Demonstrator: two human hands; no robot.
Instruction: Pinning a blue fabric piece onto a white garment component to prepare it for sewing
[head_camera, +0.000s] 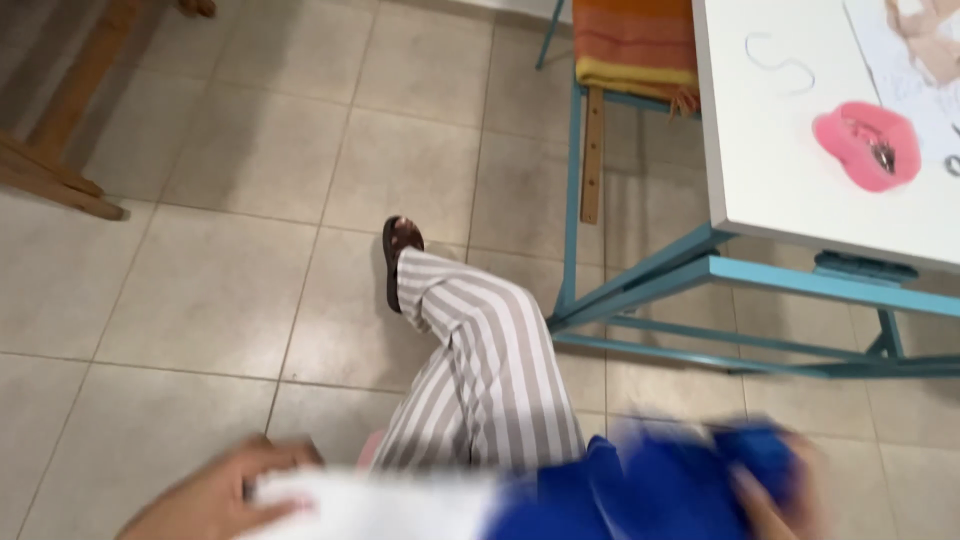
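Both hands (215, 495) blurred, cut by bottom edge; blue cloth (650, 480) smeared; grip unclear.

The head camera is looking steeply down from above onto the tiled floor (200, 300), close over the lap, with a table (790, 190) edging in at upper right.

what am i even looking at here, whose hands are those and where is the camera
The camera sits on a person's head and looks down, so you see that person's own body. The left hand grips the white end of a cloth; the right hand, badly blurred, is at its blue end. Between them is a leg in striped trousers with a sandal on a tiled floor. To the right stands a white table on a teal frame, carrying a pink lip-shaped dish. Behind it a chair holds an orange striped fabric.
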